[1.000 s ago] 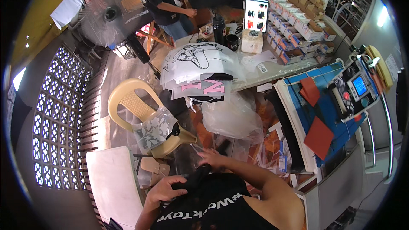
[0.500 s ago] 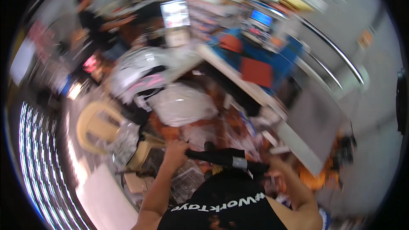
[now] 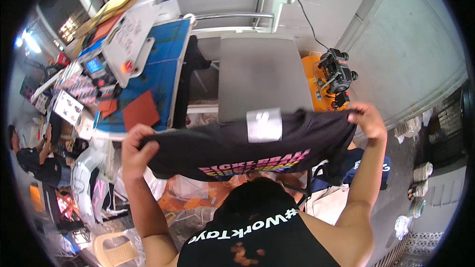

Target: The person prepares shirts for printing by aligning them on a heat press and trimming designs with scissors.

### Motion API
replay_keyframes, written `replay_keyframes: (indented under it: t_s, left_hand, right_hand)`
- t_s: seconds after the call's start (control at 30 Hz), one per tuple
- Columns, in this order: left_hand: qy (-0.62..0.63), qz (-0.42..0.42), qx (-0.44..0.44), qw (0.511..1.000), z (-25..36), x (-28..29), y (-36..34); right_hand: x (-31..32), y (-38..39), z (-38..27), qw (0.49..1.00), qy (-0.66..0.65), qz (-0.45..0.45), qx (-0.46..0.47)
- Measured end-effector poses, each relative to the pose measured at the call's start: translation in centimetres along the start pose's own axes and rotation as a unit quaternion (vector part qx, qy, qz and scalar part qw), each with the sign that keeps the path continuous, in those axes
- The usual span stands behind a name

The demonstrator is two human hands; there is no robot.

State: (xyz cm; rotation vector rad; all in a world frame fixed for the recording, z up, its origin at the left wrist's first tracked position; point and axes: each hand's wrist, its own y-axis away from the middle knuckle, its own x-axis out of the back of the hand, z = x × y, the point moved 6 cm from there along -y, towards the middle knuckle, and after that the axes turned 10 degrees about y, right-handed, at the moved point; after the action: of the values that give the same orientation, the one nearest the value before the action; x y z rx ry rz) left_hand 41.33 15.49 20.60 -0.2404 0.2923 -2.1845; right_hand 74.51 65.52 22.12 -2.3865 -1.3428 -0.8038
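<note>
A black T-shirt with multicoloured lettering on its front is stretched between my two hands, held up in front of my body. My left hand is closed on the shirt at one shoulder, and my right hand pinches the other shoulder. Near the neckline shows a white rectangular sheet or label; whether it is attached I cannot tell. Just beyond the shirt lies a flat grey board, its near edge partly covered by the fabric.
Left of the board stands a blue-topped table with red-brown pads and a machine with a small blue screen. An orange compressor with a black motor is at the right. Another person works at far left. A beige chair stands lower left.
My view has swung right toward the grey board. The bunched black fabric is now raised and spread wide between my hands, showing its print and the white piece.
</note>
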Motion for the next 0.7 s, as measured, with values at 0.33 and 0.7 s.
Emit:
replay_keyframes:
  t_s: [0.33, 0.7]
  left_hand:
    - [-0.319, 0.007, 0.157, 0.935, -12.0, -10.7, -34.7]
    - [-0.100, 0.199, 0.301, 0.927, -29.6, -14.6, -43.5]
  right_hand:
    - [5.5, -28.6, 6.1, 0.974, 0.172, 0.079, -0.122]
    - [-2.2, -45.6, 22.9, 0.930, 0.016, 0.140, -0.339]
